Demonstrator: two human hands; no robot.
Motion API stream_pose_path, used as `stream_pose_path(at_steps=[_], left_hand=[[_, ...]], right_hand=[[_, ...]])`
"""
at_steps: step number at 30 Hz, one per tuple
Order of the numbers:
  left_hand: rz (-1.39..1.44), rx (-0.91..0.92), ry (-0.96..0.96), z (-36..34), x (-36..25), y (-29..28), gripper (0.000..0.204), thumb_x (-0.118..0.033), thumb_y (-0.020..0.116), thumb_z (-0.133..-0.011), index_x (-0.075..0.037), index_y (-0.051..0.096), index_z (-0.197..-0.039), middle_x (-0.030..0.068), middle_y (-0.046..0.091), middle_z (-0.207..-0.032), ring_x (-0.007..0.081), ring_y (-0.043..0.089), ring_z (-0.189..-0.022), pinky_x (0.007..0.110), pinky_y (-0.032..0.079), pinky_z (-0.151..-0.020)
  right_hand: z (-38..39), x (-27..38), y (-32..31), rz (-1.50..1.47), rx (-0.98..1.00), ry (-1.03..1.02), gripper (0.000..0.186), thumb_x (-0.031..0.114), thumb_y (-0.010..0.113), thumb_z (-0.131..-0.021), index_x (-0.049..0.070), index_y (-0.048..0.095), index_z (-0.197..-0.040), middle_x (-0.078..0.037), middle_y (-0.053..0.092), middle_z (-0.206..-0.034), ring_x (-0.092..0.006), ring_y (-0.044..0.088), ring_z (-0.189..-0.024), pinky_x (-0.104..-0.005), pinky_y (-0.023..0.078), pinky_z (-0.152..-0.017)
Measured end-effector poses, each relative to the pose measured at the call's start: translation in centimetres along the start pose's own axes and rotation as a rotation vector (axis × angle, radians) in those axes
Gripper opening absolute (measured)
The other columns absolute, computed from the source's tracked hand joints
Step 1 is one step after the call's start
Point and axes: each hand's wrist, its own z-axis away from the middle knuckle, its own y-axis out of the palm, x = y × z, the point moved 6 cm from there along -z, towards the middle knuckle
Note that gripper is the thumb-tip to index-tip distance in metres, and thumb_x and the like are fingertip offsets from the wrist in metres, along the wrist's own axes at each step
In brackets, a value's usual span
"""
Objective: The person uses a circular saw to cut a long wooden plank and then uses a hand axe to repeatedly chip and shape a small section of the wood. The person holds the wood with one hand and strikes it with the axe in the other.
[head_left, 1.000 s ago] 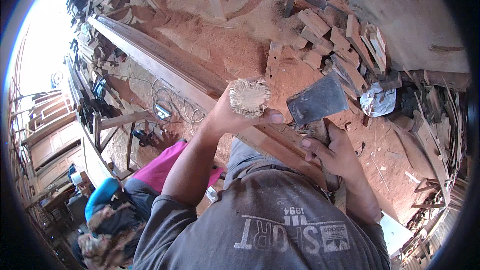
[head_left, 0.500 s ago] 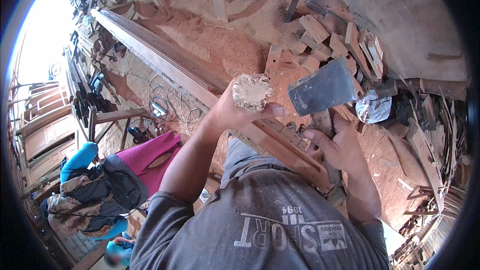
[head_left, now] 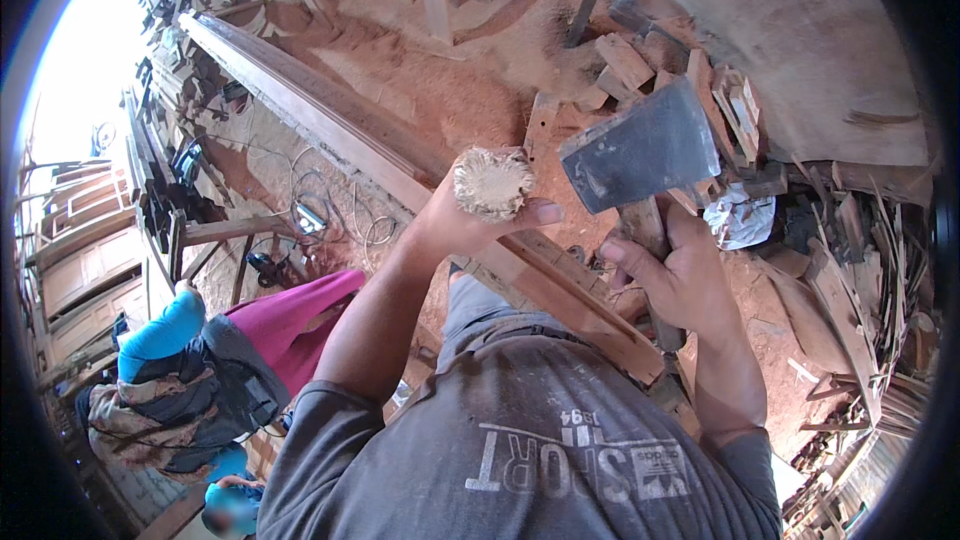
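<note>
My left hand point(head_left: 450, 225) is closed around an upright wooden handle with a frayed, mushroomed round end point(head_left: 494, 183); its thumb lies alongside, and whatever is below is hidden by the hand. A hatchet point(head_left: 645, 150) with a broad dark metal head and a wooden handle is gripped in my right hand point(head_left: 690, 275). The head is raised just right of the frayed end, apart from it. Beneath both hands a long wooden beam point(head_left: 330, 135) runs from the far left to close in front of my body.
Wood offcuts point(head_left: 625, 60) are heaped at the far right, beside crumpled white paper point(head_left: 740, 215). Cables point(head_left: 320, 200) lie on the dusty ground at left. A person in a blue sleeve point(head_left: 160, 325) and pink garment is at the lower left, with another person below. Stacked boards point(head_left: 85, 270) stand behind them.
The hatchet head has risen slightly and shifted left with my right hand. My left hand and the frayed handle have drifted a little left. The person at left has moved an arm.
</note>
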Motion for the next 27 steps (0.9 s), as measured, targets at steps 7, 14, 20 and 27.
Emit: stream_pose_path(at_steps=[7, 14, 20, 27], left_hand=[[0.040, -0.030, -0.066, 1.7, 0.5, 0.2, 0.028, -0.023, 0.083, -0.086, -0.003, 0.069, -0.100, 0.0085, 0.069, -0.086, 0.0197, 0.065, -0.081, 0.036, 0.052, -0.076], [0.156, -0.043, 0.034, 2.2, 2.6, 0.3, 0.041, -0.011, 0.080, -0.086, -0.004, 0.066, -0.124, 0.0096, 0.070, -0.118, 0.0229, 0.065, -0.106, 0.036, 0.050, -0.096], [0.038, -0.063, -0.092, 1.3, 3.0, -1.2, 0.028, -0.018, 0.079, -0.089, -0.004, 0.069, -0.111, 0.0100, 0.071, -0.097, 0.0230, 0.067, -0.090, 0.035, 0.051, -0.081], [0.070, 0.013, -0.186, 1.2, 1.1, 0.0, 0.026, -0.019, 0.077, -0.091, -0.004, 0.070, -0.110, 0.0103, 0.072, -0.098, 0.0226, 0.068, -0.093, 0.036, 0.052, -0.083]], right_hand=[[-1.8, 7.7, -1.0, 0.118, -0.051, -0.398, 0.033, 0.021, 0.076, -0.092, -0.004, 0.062, -0.108, -0.013, 0.070, -0.086, -0.0240, 0.071, -0.078, -0.0372, 0.057, -0.071], [-4.0, 6.6, 1.7, 0.459, 0.253, -0.133, 0.053, 0.050, 0.062, -0.096, 0.009, 0.058, -0.129, -0.025, 0.071, -0.097, -0.0461, 0.069, -0.093, -0.0520, 0.055, -0.080], [-4.2, 10.0, -2.5, 0.164, -0.053, -0.261, 0.058, 0.048, 0.076, -0.090, -0.004, 0.064, -0.112, -0.017, 0.070, -0.078, -0.0282, 0.071, -0.070, -0.0357, 0.053, -0.066], [-3.8, 8.5, -2.7, 0.190, -0.057, -0.306, 0.056, 0.043, 0.078, -0.090, -0.005, 0.065, -0.115, -0.016, 0.072, -0.083, -0.0213, 0.071, -0.076, -0.0325, 0.053, -0.069]])
